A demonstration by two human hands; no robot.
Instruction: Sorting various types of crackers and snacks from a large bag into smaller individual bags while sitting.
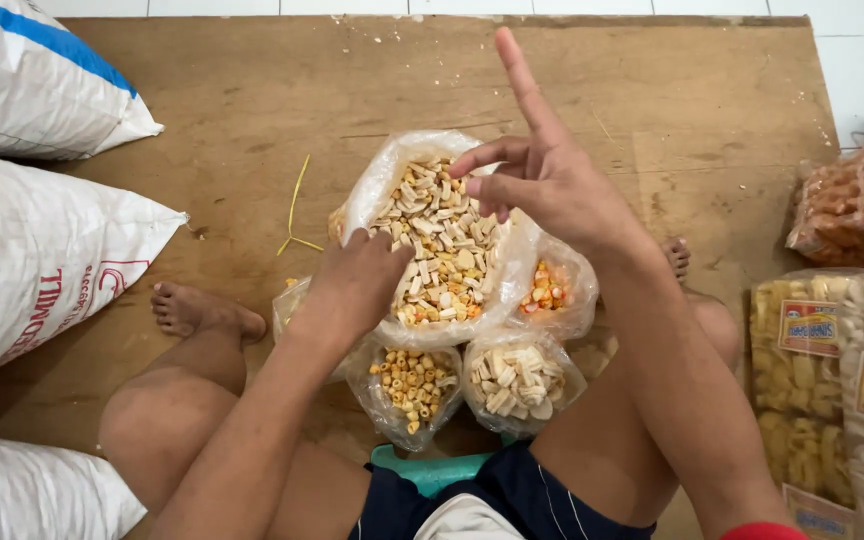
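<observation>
1. Centre of frame: we see a big clear bag of mixed crackers [439, 245], mouth open, on the wooden board [202, 120].
2. Left hand [352, 285] dips into the bag; fingers curled into the crackers, grip hidden, cannot tell.
3. Right hand [542, 175] hovers above the bag, index up, thumb and other fingers loosely bent, holding nothing.
4. Smaller snack bags [517, 385] just below.
5. White sacks [32, 260] at left.

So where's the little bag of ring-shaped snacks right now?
In the head view, the bag of ring-shaped snacks sits low in the middle, between the person's knees, just below the left hand and left of the bag of pale flat crackers.
</observation>
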